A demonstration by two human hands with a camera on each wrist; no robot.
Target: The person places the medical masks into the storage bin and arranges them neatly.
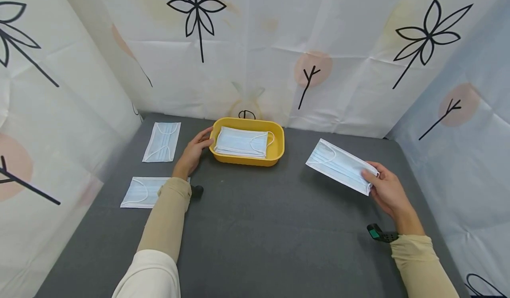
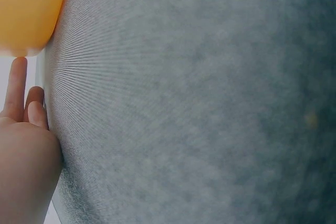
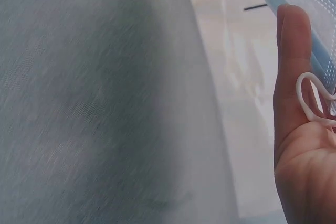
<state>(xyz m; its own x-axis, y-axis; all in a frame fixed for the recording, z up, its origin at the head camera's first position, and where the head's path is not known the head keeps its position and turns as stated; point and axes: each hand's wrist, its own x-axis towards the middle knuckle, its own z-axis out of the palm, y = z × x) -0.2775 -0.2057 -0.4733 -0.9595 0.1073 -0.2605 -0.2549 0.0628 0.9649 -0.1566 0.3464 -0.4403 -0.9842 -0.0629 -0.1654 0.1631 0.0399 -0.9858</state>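
My right hand [image 1: 390, 191] pinches one end of a light blue face mask [image 1: 338, 165], thumb on top, holding it over the right side of the table. In the right wrist view a white ear loop [image 3: 303, 95] lies against the palm side of that hand. My left hand [image 1: 192, 154] has its fingertips at the left end of a yellow plastic tray [image 1: 279, 149]. Seen from the left wrist, one finger reaches straight to the tray's end. Several blue masks [image 1: 241, 141] lie stacked inside the tray, a loop showing on top.
Two more masks lie flat on the left: an upright one [image 1: 162, 143] further back, and a sideways one [image 1: 139, 192] nearer, partly hidden by my left forearm. A dark grey cloth [image 1: 271, 227] covers the table. White patterned fabric [image 1: 255, 59] stands behind and at both sides.
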